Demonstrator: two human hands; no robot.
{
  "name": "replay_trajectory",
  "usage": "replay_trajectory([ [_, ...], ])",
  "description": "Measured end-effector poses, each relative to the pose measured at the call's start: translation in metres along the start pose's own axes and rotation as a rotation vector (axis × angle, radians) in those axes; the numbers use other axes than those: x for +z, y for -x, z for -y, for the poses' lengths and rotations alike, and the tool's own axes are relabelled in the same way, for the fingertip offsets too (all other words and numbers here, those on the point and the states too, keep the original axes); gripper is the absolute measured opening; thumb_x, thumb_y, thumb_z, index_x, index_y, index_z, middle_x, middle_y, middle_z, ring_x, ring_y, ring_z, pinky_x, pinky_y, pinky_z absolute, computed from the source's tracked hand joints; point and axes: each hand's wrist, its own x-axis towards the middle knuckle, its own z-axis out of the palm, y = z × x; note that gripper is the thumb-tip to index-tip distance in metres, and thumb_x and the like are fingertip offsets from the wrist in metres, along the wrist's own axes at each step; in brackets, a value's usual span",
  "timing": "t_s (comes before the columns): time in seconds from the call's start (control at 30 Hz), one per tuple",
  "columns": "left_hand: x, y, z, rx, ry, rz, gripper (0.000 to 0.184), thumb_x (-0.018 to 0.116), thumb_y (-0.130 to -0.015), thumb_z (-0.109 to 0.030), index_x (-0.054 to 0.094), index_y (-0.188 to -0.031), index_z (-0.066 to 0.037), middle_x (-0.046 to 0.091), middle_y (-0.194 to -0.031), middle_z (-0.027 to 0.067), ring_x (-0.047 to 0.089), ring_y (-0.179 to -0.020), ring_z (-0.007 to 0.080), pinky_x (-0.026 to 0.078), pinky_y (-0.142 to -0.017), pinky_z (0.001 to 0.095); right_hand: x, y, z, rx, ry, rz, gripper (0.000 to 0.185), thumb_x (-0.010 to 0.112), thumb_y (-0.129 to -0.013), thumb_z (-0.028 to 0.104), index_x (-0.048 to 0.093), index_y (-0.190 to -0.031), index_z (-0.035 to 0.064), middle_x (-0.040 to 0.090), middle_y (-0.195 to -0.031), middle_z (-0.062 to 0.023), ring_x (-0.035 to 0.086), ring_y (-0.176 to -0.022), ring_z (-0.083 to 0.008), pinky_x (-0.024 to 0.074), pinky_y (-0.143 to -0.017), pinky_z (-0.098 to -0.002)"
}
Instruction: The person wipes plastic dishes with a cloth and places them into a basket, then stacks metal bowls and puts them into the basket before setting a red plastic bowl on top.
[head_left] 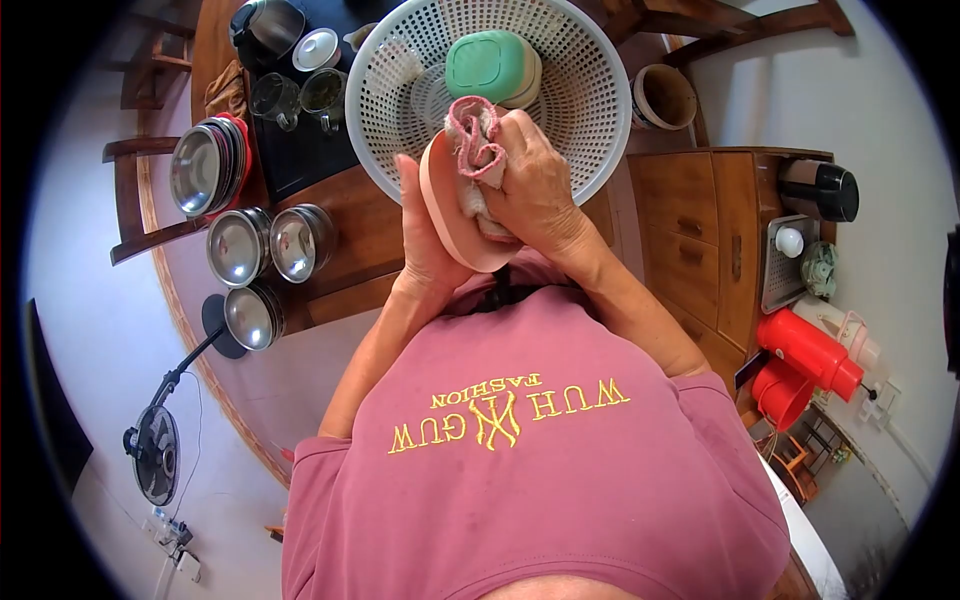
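The pink dish (447, 221) is held up in front of the person's shirt (510, 480), tilted on its side near the close edge of a white basket (618, 120). The left hand (428, 243) is cupped around the outside of the dish, with 1 digit standing up beside its rim and the rest hidden behind. Inside the dish is a white cloth (478, 140) with pink edging, bunched in folds. The right hand (537, 180) has its fingers curled over the cloth, gripping it against the inner face of the dish.

Just beyond the 2 hands, the basket holds a green-lidded box (485, 65) and, left of it, a clear container (430, 97). To the left of the basket, 2 glass mugs (322, 92) stand on a black mat (300, 162) over the brown wooden surface (345, 250). A kettle (270, 28) and a white lid (316, 50) lie farther off. Nearer the person are 3 stacks of steel bowls (238, 247), and more metal bowls sit in a red basin (246, 165). A wooden cabinet (690, 205) stands to the right, with a red flask (808, 348) near it.
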Motion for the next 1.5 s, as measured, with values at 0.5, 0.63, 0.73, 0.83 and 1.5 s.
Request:
replay_trajectory([
  [0.5,-0.003,0.008,-0.011,0.188,-0.320,-0.142,0.078,0.054,-0.084,-0.059,0.044,-0.137,-0.003,0.057,-0.126,0.0147,0.059,-0.113,0.0280,0.046,-0.101,0.0451,-0.019,0.006,0.023,0.307,-0.246,0.460,0.026,0.059,-0.087,0.026,0.055,-0.099,0.0029,0.064,-0.095,-0.0206,0.063,-0.092,-0.0423,0.0503,-0.080,-0.0514],
  [0.63,0.004,0.007,-0.013,0.268,-0.372,-0.214,0.071,0.049,-0.087,-0.057,0.048,-0.133,-0.002,0.057,-0.127,0.0148,0.059,-0.114,0.0293,0.047,-0.100,0.0440,-0.021,0.004,0.033,0.250,-0.588,0.605,0.027,0.064,-0.085,0.023,0.058,-0.103,0.0032,0.065,-0.101,-0.0194,0.063,-0.093,-0.0420,0.0495,-0.082,-0.0490],
  [0.73,-0.004,0.005,-0.010,0.168,-0.239,-0.180,0.067,0.048,-0.089,-0.056,0.050,-0.131,-0.003,0.061,-0.118,0.0140,0.061,-0.110,0.0290,0.049,-0.097,0.0415,-0.005,0.008,0.030,0.097,-0.640,0.323,0.029,0.070,-0.079,0.014,0.057,-0.102,0.0028,0.063,-0.098,-0.0169,0.062,-0.092,-0.0393,0.0508,-0.078,-0.0469],
  [0.83,0.002,0.009,-0.006,0.068,-0.151,-0.171,0.067,0.043,-0.092,-0.059,0.047,-0.135,-0.008,0.057,-0.127,0.0116,0.056,-0.117,0.0275,0.047,-0.100,0.0434,0.001,0.002,0.023,0.046,-0.427,0.055,0.029,0.069,-0.079,0.016,0.056,-0.101,0.0021,0.060,-0.095,-0.0162,0.061,-0.089,-0.0384,0.0515,-0.075,-0.0464],
  [1.5,-0.021,0.004,-0.027,0.127,0.106,-0.064,0.074,0.045,-0.089,-0.066,0.050,-0.136,-0.009,0.054,-0.136,0.0132,0.052,-0.125,0.0316,0.043,-0.105,0.0493,-0.063,-0.004,0.020,0.511,-1.077,0.565,0.049,0.076,-0.079,0.010,0.059,-0.124,0.0038,0.067,-0.108,-0.0091,0.063,-0.104,-0.0199,0.0496,-0.095,-0.0347],
])
